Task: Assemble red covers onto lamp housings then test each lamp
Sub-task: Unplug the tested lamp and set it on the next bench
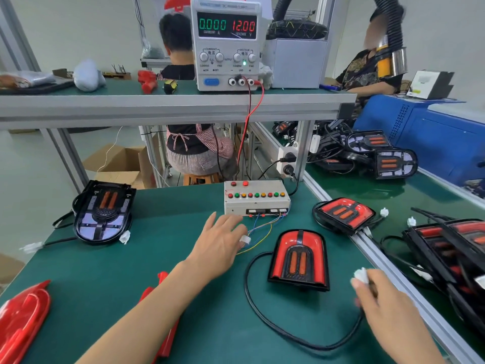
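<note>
My right hand [388, 308] pinched the lamp [299, 258] plug [361, 275]; my left hand [220, 243] held the tester [257, 198] socket [245, 239], ready to mate them for testing.

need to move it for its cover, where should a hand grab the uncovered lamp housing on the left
Grip the uncovered lamp housing across its black rim at the narrower far end, coming from above. It lies flat, face up, and the rim keeps fingers off the reflector; its cable trails from the near end.

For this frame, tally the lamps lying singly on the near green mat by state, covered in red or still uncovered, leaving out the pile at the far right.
Lamps with red cover: 2
Lamps uncovered: 1
Total: 3
</note>
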`<control>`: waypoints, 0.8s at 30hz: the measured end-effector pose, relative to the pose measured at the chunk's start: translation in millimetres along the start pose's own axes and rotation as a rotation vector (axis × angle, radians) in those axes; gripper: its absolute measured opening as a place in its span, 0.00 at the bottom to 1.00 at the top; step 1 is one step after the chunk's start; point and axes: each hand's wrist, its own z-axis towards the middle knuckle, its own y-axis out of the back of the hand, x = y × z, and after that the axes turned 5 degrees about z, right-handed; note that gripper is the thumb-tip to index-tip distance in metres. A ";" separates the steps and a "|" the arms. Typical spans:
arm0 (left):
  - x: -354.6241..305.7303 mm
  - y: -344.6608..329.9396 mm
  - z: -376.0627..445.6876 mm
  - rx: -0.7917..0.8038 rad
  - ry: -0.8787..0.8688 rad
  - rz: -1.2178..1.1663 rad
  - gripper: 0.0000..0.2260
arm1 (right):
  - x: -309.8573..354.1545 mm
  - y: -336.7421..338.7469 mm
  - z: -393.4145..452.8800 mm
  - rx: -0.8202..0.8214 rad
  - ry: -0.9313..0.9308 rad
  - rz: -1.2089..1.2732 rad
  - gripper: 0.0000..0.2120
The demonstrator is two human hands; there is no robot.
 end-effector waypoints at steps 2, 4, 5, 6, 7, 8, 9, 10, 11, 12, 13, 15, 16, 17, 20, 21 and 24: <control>-3.8 -0.7 -0.3 0.034 0.043 0.016 0.18 | -6.0 -1.0 17.0 -0.067 -0.023 0.029 0.02; -13.0 2.1 -1.8 0.013 0.065 0.005 0.24 | -4.4 -8.3 41.4 -0.028 -0.111 0.184 0.07; -18.9 4.2 -3.1 -0.007 0.070 0.002 0.25 | 0.4 -14.2 53.3 0.020 -0.207 0.322 0.09; -25.2 6.3 -4.7 -0.033 0.073 -0.004 0.27 | 5.6 -20.9 63.8 0.071 -0.313 0.447 0.09; -31.1 8.3 -6.1 -0.064 0.079 -0.017 0.28 | 11.9 -26.8 72.2 0.115 -0.394 0.528 0.09; -36.3 10.0 -7.5 -0.089 0.088 -0.037 0.28 | 18.1 -31.7 79.1 0.147 -0.446 0.564 0.11; -41.0 11.5 -8.7 -0.102 0.100 -0.060 0.28 | 23.6 -36.2 84.8 0.174 -0.475 0.589 0.16; -45.0 12.4 -10.1 -0.117 0.112 -0.084 0.27 | 28.5 -39.1 88.2 0.194 -0.485 0.603 0.22; -48.9 12.5 -11.8 -0.139 0.129 -0.121 0.24 | 33.2 -40.9 89.8 0.218 -0.481 0.584 0.28; -52.8 12.0 -13.9 -0.166 0.155 -0.167 0.19 | 36.1 -42.2 90.6 0.239 -0.451 0.532 0.34; -56.4 12.0 -15.9 -0.186 0.188 -0.218 0.13 | 38.2 -42.5 89.8 0.256 -0.407 0.471 0.38; -63.6 12.5 -20.3 -0.170 0.252 -0.294 0.06 | 41.4 -43.6 85.2 0.270 -0.321 0.389 0.40; -67.3 13.7 -22.7 -0.157 0.274 -0.302 0.07 | 42.8 -45.1 84.2 0.277 -0.297 0.376 0.37; -71.0 15.6 -24.3 -0.160 0.262 -0.282 0.09 | 43.0 -46.5 84.4 0.285 -0.289 0.393 0.31; -80.1 20.2 -28.3 -0.196 0.166 -0.172 0.13 | 47.3 -48.8 85.9 0.336 -0.379 0.580 0.21; -82.1 20.6 -29.1 -0.191 0.164 -0.161 0.13 | 49.4 -48.0 84.9 0.349 -0.415 0.628 0.20; -82.7 18.0 -32.4 -0.175 0.248 -0.264 0.14 | 51.7 -44.3 79.1 0.329 -0.421 0.698 0.15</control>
